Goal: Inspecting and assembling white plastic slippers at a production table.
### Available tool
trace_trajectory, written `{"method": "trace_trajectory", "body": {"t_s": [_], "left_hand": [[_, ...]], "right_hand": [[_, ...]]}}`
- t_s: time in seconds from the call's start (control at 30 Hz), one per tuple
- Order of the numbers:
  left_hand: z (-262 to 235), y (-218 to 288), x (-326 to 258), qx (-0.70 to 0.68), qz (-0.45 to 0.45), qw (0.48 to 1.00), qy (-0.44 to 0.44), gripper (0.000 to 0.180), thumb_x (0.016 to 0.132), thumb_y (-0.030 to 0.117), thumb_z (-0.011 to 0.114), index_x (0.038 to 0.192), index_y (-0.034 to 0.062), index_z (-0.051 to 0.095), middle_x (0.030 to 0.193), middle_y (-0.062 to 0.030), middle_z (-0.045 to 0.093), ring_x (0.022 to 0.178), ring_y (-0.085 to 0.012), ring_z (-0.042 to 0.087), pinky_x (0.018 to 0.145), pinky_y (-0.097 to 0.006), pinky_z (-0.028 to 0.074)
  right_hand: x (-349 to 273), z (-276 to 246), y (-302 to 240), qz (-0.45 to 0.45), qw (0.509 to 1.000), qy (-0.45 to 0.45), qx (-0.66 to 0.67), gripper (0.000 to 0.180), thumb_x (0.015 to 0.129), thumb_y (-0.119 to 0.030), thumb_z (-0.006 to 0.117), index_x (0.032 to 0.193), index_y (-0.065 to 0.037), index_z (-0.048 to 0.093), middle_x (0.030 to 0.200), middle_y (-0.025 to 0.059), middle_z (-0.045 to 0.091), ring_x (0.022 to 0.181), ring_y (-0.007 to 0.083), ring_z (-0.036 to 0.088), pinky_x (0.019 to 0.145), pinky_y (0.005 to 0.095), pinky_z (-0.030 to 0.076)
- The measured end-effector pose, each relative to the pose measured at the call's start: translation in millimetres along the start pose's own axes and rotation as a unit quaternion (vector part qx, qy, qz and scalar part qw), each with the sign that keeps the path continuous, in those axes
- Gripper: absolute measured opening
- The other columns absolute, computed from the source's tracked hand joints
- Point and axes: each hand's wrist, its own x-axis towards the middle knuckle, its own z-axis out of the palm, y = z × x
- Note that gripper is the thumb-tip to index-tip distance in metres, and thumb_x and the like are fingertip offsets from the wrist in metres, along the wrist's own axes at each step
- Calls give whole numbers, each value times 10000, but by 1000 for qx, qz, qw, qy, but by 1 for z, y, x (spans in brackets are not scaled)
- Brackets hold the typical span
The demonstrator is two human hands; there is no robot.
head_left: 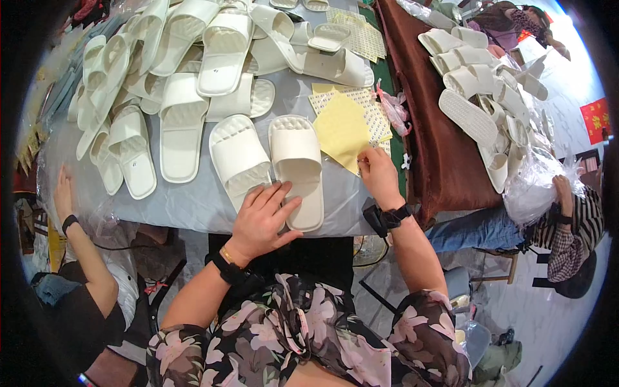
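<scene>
Two white slippers lie side by side at the table's near edge, toes pointing away: a left one (238, 158) and a right one (296, 138). My left hand (261, 216) rests across their heel ends, its fingers stretched out and somewhat spread, gripping nothing. To the right lies a plain yellow sheet (342, 126), over white sheets dotted with small printed stickers (380, 122). My right hand (380, 174) has thumb and forefinger pinched at the yellow sheet's lower right corner. Whether a small sticker is between those fingertips is too small to tell.
A large pile of white slippers (184, 113) covers the table's far left. More sticker sheets (364, 35) lie at the back. On the brown-covered table (419, 129) at right are more slippers (467, 116) and a plastic bag (532, 184). Co-workers sit at both sides; one's hand (63, 197) touches the table's left edge.
</scene>
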Motion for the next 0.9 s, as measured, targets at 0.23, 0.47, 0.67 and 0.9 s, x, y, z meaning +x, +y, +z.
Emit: {"method": "trace_trajectory", "body": {"t_s": [0.23, 0.47, 0.67, 0.9], "left_hand": [[0, 0, 0, -4, -4, 1000, -3, 617, 765, 528, 695, 1203, 98, 632, 1332, -153, 556, 1202, -315, 532, 1023, -473, 385], [0, 0, -1, -2, -7, 1000, -4, 611, 774, 529, 693, 1206, 102, 632, 1335, -151, 555, 1212, -312, 526, 1032, -470, 378], [4, -1, -3, -7, -7, 1000, -3, 626, 759, 532, 702, 1212, 106, 629, 1340, -149, 550, 1224, -306, 517, 1037, -472, 371], [2, -2, -2, -6, -13, 1000, -4, 627, 754, 525, 707, 1218, 111, 625, 1337, -149, 554, 1220, -305, 519, 1041, -470, 368]], "right_hand": [[5, 0, 1, 15, 999, -45, -11, 81, 830, -70, 623, 905, -57, 595, 892, 155, 578, 879, 362, 589, 743, 456, 491], [3, -1, -1, 8, 999, -30, 6, 123, 809, -44, 635, 909, -45, 564, 904, 158, 569, 881, 372, 579, 762, 455, 482], [1, 1, 3, -4, 1000, -1, 18, 115, 804, -34, 635, 879, -31, 547, 889, 165, 561, 865, 373, 571, 739, 454, 475], [-7, -15, -22, 43, 989, 45, 132, 97, 803, -10, 621, 855, -6, 539, 827, 162, 539, 751, 320, 570, 664, 384, 468]]}}
